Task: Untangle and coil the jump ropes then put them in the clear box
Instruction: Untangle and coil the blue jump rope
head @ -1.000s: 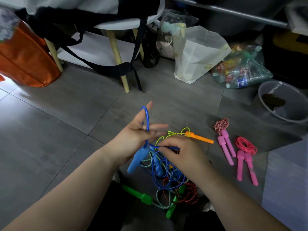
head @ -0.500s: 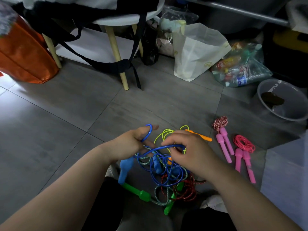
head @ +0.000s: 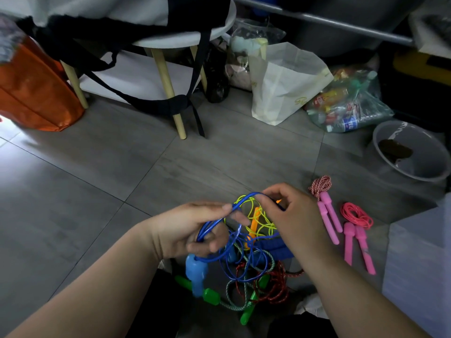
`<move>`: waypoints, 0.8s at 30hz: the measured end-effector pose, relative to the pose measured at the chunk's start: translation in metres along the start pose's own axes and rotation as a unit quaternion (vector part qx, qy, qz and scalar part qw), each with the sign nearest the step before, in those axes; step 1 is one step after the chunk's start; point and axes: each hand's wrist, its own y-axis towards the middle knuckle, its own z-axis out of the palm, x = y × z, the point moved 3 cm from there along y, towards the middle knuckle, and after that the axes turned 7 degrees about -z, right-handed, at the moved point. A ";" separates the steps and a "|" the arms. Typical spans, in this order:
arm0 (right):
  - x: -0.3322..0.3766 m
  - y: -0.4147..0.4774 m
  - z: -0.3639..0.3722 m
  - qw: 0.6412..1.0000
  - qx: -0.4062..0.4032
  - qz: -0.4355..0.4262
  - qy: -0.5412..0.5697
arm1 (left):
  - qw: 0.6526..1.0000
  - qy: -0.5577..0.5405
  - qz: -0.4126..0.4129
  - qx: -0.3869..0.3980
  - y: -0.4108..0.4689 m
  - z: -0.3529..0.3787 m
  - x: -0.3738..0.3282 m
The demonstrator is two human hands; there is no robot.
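At six o'clock, closest to the person, the tangle (head: 246, 272) lies on the floor (head: 97, 179). A green-handled rope (head: 211, 296), a red speckled rope (head: 275, 286) and a yellow rope (head: 258, 223) are threaded through slack turns of the blue rope (head: 211, 226).

Just above the heap, the left hand (head: 188, 230) has its fingers curled round several gathered blue loops. The pale blue handle (head: 195, 272) hangs below that hand at six o'clock. The right hand (head: 292, 223), at three o'clock of the left, pinches the same rope between thumb and forefinger. A short arc of rope runs between the two hands.

The step looks to be coiling the blue rope while drawing it free of the heap. To do it well, I judge:
- Each new turn should match the size of those already in the left hand.
- The right hand should lift and feed the rope gently, not tug. The lower blue turns cross the yellow and green cords, and a hard pull could cinch a knot.
- The darker blue handle (head: 273, 247) lies under the right wrist, and following the rope toward it would show which crossings to clear first.

Farther out, at three o'clock of the right hand, a red-and-white rope (head: 321, 182) and a pink rope (head: 356, 214), both with pink handles, lie coiled on the floor and not yet boxed. What seems to be the clear box (head: 419, 264) stands at four o'clock, at the frame's right edge. Beyond, a grey basin (head: 410, 154) sits at two o'clock and a paper bag (head: 285, 81) at twelve.
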 end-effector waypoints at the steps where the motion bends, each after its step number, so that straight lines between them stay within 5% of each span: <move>1: 0.000 0.000 0.002 1.000 0.011 0.009 -0.002 | 0.999 -0.025 0.023 0.023 -0.001 0.001 -0.001; 9: -0.023 -0.006 0.029 0.972 0.228 0.061 0.004 | 0.947 -0.253 0.192 -0.050 0.005 -0.012 -0.016; 13: -0.036 -0.008 0.033 0.966 0.230 0.122 0.004 | 0.888 -0.310 0.275 -0.201 -0.007 -0.029 -0.024; 17: -0.021 -0.004 0.030 0.973 0.214 0.078 0.021 | 0.849 -0.261 0.339 -0.310 -0.019 -0.043 -0.027; 24: 0.010 -0.010 0.022 0.980 0.178 -0.083 0.027 | 0.895 -0.063 0.263 -0.354 -0.006 -0.042 -0.021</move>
